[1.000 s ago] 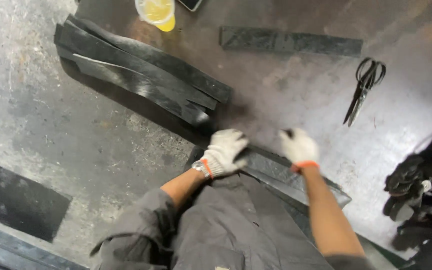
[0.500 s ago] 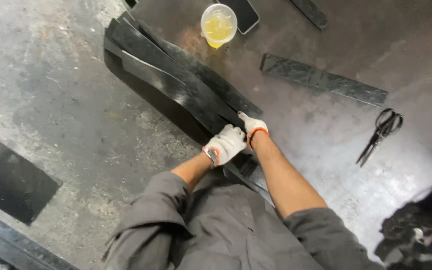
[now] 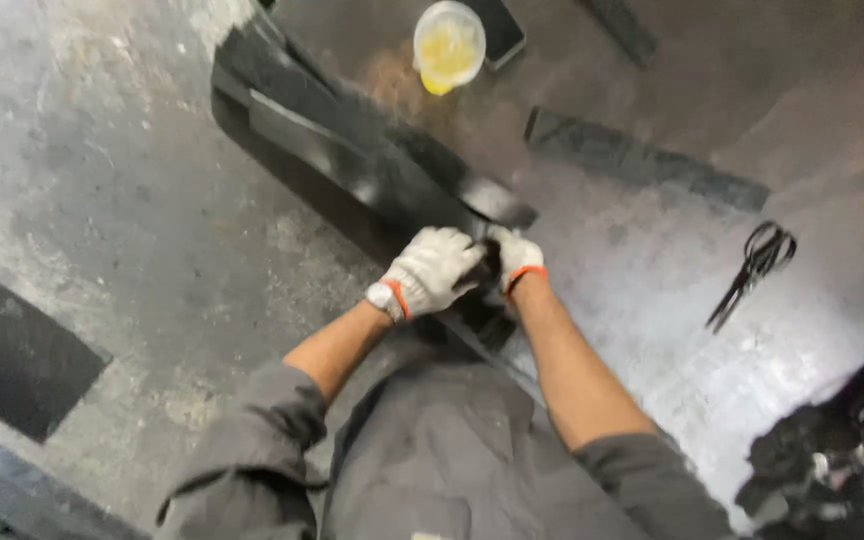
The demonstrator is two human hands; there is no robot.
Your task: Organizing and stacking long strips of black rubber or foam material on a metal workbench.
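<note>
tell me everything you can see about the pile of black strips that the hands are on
The pile of black strips is a stack of long, flat, dark bands, rubbery or plastic by their look, with a slight sheen. They lie overlapped on the grey concrete floor, running diagonally from upper left down to the person. The left hand and right hand, both in white work gloves, grip the near end. The picture is blurred, so I cannot count the strips.

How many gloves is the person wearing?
2. The left hand wears a white glove and rests on the near end of the black strips. The right hand, gloved too, grips the same end beside it. None seem hidden.
</note>
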